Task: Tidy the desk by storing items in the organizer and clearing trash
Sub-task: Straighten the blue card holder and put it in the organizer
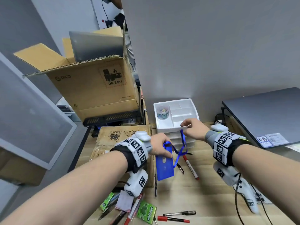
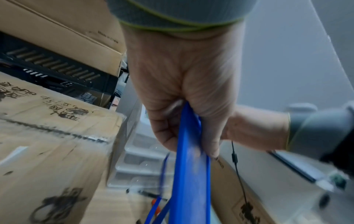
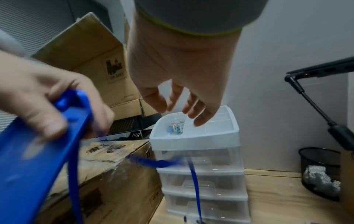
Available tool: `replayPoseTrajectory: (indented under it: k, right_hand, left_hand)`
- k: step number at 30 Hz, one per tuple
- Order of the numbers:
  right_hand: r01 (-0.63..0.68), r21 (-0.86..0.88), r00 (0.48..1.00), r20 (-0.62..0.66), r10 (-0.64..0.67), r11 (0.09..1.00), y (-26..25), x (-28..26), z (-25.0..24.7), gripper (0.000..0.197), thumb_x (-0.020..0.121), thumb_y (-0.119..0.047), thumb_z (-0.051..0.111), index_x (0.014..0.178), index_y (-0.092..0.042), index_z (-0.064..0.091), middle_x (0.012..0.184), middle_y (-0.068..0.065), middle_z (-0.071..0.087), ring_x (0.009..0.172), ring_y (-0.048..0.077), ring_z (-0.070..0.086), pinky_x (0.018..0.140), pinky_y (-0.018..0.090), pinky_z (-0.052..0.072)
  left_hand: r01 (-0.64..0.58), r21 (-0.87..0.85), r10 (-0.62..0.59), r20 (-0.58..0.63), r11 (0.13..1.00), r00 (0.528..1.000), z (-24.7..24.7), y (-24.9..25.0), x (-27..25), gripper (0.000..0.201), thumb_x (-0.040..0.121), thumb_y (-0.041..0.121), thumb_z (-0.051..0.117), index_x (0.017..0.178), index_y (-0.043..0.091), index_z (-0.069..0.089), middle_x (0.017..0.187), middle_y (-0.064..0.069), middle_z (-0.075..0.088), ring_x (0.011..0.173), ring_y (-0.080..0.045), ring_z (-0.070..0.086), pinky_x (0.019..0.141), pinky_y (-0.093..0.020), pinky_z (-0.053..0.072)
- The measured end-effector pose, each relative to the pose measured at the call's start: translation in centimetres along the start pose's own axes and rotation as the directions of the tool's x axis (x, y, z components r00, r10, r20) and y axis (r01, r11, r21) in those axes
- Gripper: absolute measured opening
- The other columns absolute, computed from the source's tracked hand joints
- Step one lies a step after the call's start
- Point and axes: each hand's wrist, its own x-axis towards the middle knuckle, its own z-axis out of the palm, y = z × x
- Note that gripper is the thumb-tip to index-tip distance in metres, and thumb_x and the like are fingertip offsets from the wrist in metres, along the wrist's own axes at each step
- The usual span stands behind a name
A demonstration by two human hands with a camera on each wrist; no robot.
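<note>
Left hand (image 1: 159, 144) grips one blue card holder (image 1: 164, 167); right hand (image 3: 180, 84) loose

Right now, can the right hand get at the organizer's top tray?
Probably yes: the right hand hovers open just above the top tray, nothing between them. Only the blue strap dangles nearby, gripped by the left hand.

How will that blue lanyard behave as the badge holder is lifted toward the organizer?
Probably floppy: the blue lanyard droops in loops from the left hand. Its dangling clip may snag pens. The badge holder looks stiff, hanging flat.
</note>
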Motion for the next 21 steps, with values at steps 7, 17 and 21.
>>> replayPoseTrajectory:
  k: [7,17,21]
  right_hand:
    - [-0.011,0.572,0.923,0.321,-0.212,0.82,-3.7,-2.7,1.4,0.07,0.048,0.001,0.044,0.114,-0.008,0.066,0.113,0.012,0.069,0.104,0.024,0.063,0.088,0.033,0.047]
    - [-0.245,0.722,0.931,0.361,-0.05,0.647,-3.0,-2.4,3.0,0.054,0.085,-0.037,0.048,0.123,-0.001,0.063,0.113,0.023,0.062,0.097,0.034,0.057,0.084,0.041,0.045]
    - [-0.202,0.75,0.951,0.303,-0.056,0.63,-3.4,-2.7,3.6,0.041,0.093,-0.03,0.055,0.123,-0.003,0.066,0.121,0.022,0.067,0.099,0.031,0.063,0.091,0.042,0.046]
  left_hand:
    - [-0.073,-0.106,0.059,-0.131,0.992,0.99,-2.3,0.8,0.6,0.058,0.066,0.018,0.088,0.119,0.019,0.064,0.094,0.003,0.067,0.079,-0.013,0.062,0.073,-0.024,0.052]
    - [-0.064,-0.514,-0.117,-0.313,0.856,0.943,-3.0,-0.1,0.1,0.088,0.056,0.016,0.09,0.131,0.014,0.043,0.105,-0.013,0.063,0.074,-0.019,0.063,0.079,-0.037,0.059]
    - [-0.061,-0.69,-0.241,-0.333,0.721,0.912,-3.2,-0.7,-0.2,0.076,0.051,0.012,0.09,0.116,0.002,0.053,0.099,-0.018,0.07,0.084,-0.026,0.069,0.083,-0.041,0.059]
